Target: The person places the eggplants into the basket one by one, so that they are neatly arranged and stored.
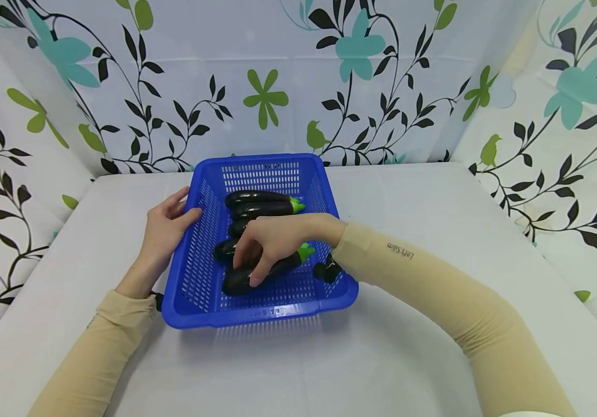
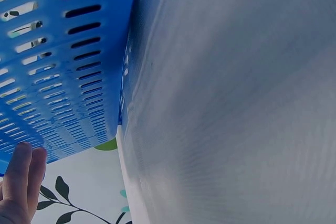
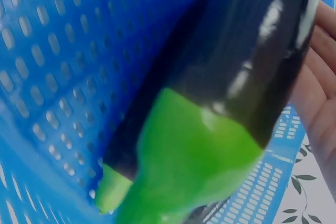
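A blue perforated plastic basket [image 1: 261, 322] holds several dark, glossy eggplants [image 1: 257, 198] with green caps, lying side by side. My left hand [image 1: 165, 229] grips the basket's left rim, thumb over the edge; two of its fingers [image 2: 22, 177] show beside the outer wall in the left wrist view. Inside the basket, my right hand [image 1: 272, 237] holds the nearest eggplant [image 1: 237, 282], its thumb on the near side. That same eggplant [image 3: 236, 56] fills much of the right wrist view, with another eggplant behind it. The right hand and forearm partly cover the middle eggplants.
Under the basket is a table with a white cover [image 1: 382, 359]. A curtain [image 1: 298, 87] printed with leaves, flowers and birds hangs behind and at both sides. A small black device [image 1: 327, 270] sits at the right wrist, over the basket's right side.
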`<act>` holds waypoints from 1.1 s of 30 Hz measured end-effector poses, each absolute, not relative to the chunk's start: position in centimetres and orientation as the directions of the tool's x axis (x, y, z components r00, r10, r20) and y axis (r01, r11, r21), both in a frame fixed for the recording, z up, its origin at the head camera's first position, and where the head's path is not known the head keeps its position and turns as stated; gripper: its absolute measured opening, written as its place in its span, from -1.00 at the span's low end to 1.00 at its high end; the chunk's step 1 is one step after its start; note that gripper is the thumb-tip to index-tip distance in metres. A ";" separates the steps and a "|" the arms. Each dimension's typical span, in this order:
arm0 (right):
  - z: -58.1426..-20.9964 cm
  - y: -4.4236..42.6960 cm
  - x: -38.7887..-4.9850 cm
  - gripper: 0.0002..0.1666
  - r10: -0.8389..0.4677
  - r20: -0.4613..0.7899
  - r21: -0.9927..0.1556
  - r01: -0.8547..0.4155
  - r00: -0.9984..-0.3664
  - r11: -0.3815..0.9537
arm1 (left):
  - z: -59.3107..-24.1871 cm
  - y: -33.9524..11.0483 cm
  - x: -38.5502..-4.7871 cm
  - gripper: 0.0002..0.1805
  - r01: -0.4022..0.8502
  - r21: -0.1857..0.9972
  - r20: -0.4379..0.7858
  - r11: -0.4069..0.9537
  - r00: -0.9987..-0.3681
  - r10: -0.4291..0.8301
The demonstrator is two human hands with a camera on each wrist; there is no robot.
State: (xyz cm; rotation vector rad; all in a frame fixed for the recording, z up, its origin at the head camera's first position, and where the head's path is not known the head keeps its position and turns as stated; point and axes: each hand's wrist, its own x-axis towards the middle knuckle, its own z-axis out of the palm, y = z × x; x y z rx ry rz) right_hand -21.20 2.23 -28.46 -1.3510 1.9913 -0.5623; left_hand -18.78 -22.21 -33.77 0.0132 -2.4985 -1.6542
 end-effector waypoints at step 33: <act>-30.5 2.2 -20.2 -0.61 -0.901 -0.363 -0.657 -0.620 -0.238 0.429 | -33.7 -22.3 -18.9 -0.29 0.072 0.915 0.114 0.398 -0.990 -0.084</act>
